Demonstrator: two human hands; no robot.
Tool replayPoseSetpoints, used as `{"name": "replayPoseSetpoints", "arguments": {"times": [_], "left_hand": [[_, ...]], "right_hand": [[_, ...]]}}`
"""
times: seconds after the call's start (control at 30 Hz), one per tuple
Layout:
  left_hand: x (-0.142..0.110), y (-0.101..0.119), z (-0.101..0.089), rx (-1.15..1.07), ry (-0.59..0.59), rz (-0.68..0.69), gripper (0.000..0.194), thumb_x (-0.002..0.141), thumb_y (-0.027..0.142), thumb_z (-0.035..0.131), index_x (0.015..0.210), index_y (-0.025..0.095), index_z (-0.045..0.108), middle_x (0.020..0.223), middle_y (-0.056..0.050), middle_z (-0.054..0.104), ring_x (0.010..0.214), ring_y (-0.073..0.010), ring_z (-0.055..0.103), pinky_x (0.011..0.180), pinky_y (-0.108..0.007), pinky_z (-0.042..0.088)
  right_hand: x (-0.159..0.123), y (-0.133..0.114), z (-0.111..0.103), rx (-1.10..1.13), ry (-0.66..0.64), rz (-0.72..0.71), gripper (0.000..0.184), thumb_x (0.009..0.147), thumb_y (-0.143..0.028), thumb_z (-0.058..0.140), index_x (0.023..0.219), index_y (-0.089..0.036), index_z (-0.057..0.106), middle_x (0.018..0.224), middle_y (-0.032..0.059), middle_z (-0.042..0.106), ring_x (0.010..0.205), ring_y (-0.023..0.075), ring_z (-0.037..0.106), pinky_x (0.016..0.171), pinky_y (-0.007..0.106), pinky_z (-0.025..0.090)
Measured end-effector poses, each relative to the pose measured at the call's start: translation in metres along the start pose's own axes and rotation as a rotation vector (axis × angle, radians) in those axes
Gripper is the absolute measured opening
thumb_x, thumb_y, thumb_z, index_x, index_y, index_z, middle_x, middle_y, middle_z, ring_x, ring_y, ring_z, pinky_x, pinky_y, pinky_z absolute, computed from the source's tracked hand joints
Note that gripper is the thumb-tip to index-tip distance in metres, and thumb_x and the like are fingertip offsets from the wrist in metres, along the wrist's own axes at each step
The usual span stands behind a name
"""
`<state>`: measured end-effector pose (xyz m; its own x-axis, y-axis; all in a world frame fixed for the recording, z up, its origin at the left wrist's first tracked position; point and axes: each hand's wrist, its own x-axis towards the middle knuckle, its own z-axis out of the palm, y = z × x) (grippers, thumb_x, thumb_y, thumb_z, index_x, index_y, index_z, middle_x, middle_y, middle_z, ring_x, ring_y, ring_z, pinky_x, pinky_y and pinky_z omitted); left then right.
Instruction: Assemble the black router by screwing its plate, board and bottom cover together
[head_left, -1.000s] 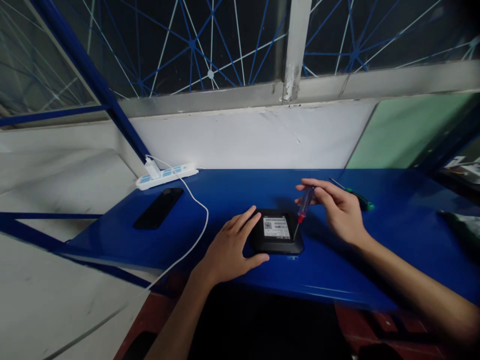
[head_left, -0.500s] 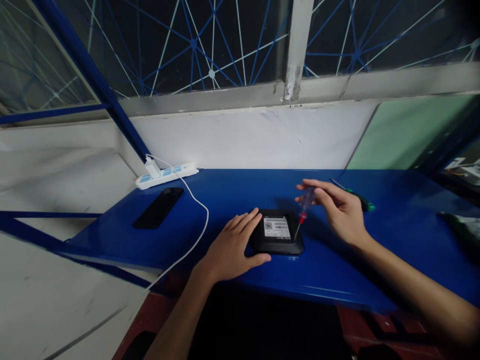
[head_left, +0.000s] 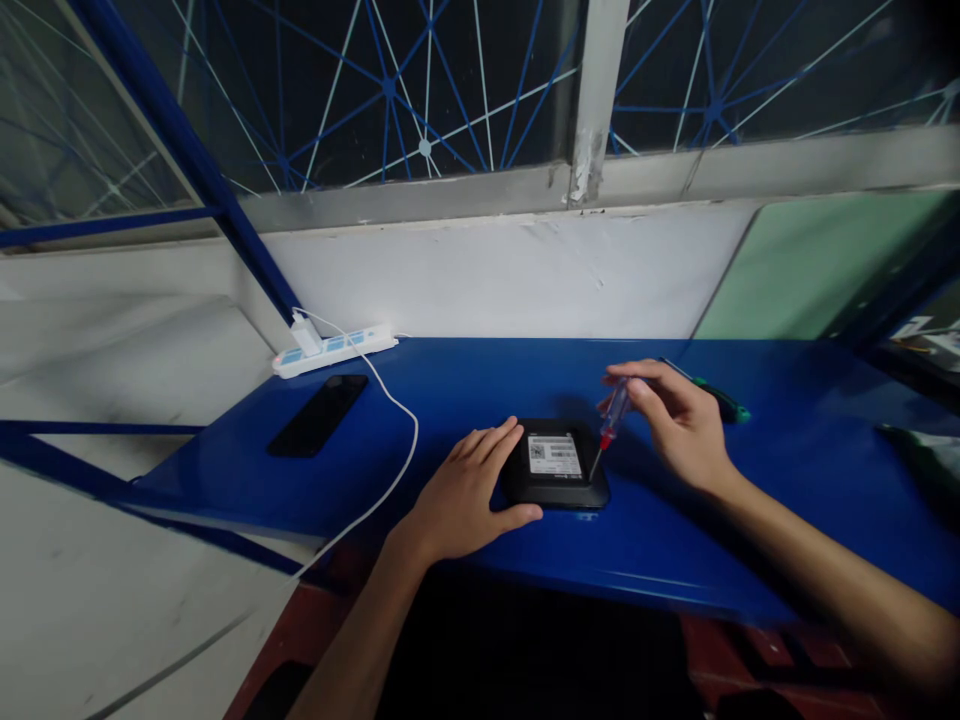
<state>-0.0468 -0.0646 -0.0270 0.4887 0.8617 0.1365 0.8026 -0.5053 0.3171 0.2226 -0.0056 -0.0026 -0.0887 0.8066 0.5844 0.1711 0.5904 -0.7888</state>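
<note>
A flat black plastic device [head_left: 555,493] with a white printed label [head_left: 555,455] and a QR code lies on the blue table. My left hand [head_left: 469,490] rests at its left side, fingers stretched out over the left edge and thumb along the front edge. In my right hand [head_left: 682,420] is a screwdriver [head_left: 616,408] with a clear purplish handle and a red collar, held between thumb and fingers. The tilted shaft reaches down to the device's right front corner. Whether a screw sits under the tip is too small to tell.
Behind my right hand lies a green-and-black screwdriver [head_left: 724,402]. On the left are a black phone [head_left: 319,415] and a white power strip [head_left: 337,350] with a plugged-in charger. Its white cable [head_left: 409,430] runs over the table [head_left: 480,370] and off the front edge.
My right hand has shifted slightly and its fingers have closed more around the screwdriver handle, which leans a little further right. The left hand and the device stay in place.
</note>
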Motion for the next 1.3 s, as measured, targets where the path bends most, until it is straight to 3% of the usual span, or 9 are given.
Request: {"name": "replayPoseSetpoints", "arguments": {"times": [0.23,0.4,0.57,0.67,0.9,1.13,1.3], "left_hand": [[0.0004,0.0016,-0.0015,0.008,0.001,0.000,0.085,0.090,0.064,0.058,0.157,0.028,0.020,0.165,-0.006,0.026,0.149,-0.0316,0.029,0.121,-0.054,0.029],[0.0004,0.0013,-0.0006,0.015,-0.011,-0.006,0.085,0.091,0.064,0.057,0.157,0.027,0.020,0.166,-0.006,0.024,0.150,-0.0300,0.028,0.123,-0.052,0.027],[-0.0005,0.0013,-0.0004,0.010,-0.017,-0.012,0.084,0.091,0.064,0.057,0.157,0.027,0.020,0.166,-0.005,0.022,0.151,-0.0295,0.027,0.124,-0.052,0.026],[-0.0007,0.0016,-0.0008,0.008,-0.022,-0.015,0.084,0.092,0.064,0.056,0.157,0.027,0.019,0.166,-0.005,0.022,0.151,-0.0301,0.027,0.123,-0.053,0.026],[0.0004,0.0008,0.0000,0.013,-0.023,-0.019,0.083,0.092,0.066,0.055,0.157,0.025,0.022,0.166,-0.005,0.022,0.151,-0.0290,0.027,0.124,-0.051,0.025],[-0.0008,0.0011,-0.0002,0.027,-0.026,-0.026,0.083,0.092,0.065,0.055,0.157,0.025,0.022,0.166,-0.005,0.022,0.151,-0.0280,0.026,0.125,-0.048,0.025],[-0.0001,0.0009,0.0006,0.026,-0.021,-0.022,0.082,0.092,0.065,0.055,0.157,0.026,0.023,0.166,-0.005,0.023,0.150,-0.0292,0.028,0.124,-0.050,0.026]], "right_hand": [[0.0001,-0.0031,-0.0004,0.094,-0.041,0.062,0.028,0.099,-0.041,0.052,0.115,-0.027,0.070,0.115,0.0060,0.073,0.084,0.0203,0.076,0.075,0.039,0.063],[0.0007,-0.0030,0.0010,0.096,-0.020,0.073,0.026,0.098,-0.038,0.055,0.117,-0.027,0.069,0.106,0.0044,0.075,0.080,0.0176,0.075,0.073,0.036,0.062],[0.0013,-0.0017,0.0011,-0.090,0.082,-0.039,0.019,0.090,-0.034,0.068,0.107,-0.028,0.071,0.084,0.0004,0.070,0.070,0.0146,0.067,0.064,0.031,0.056],[0.0011,-0.0001,0.0001,-0.107,0.075,-0.081,0.013,0.091,-0.035,0.066,0.100,-0.028,0.073,0.085,0.0009,0.068,0.069,0.0142,0.065,0.062,0.030,0.054],[-0.0011,0.0002,0.0000,0.054,-0.002,0.018,0.026,0.099,-0.035,0.054,0.117,-0.028,0.071,0.110,0.0050,0.073,0.084,0.0189,0.075,0.075,0.037,0.059],[-0.0004,0.0023,0.0027,-0.079,0.090,-0.075,0.022,0.090,-0.030,0.068,0.112,-0.028,0.070,0.089,0.0009,0.068,0.073,0.0137,0.067,0.067,0.030,0.056],[-0.0013,0.0017,0.0011,-0.059,0.020,-0.089,0.017,0.093,-0.030,0.063,0.109,-0.028,0.070,0.092,0.0010,0.063,0.073,0.0128,0.067,0.066,0.029,0.055]]}}
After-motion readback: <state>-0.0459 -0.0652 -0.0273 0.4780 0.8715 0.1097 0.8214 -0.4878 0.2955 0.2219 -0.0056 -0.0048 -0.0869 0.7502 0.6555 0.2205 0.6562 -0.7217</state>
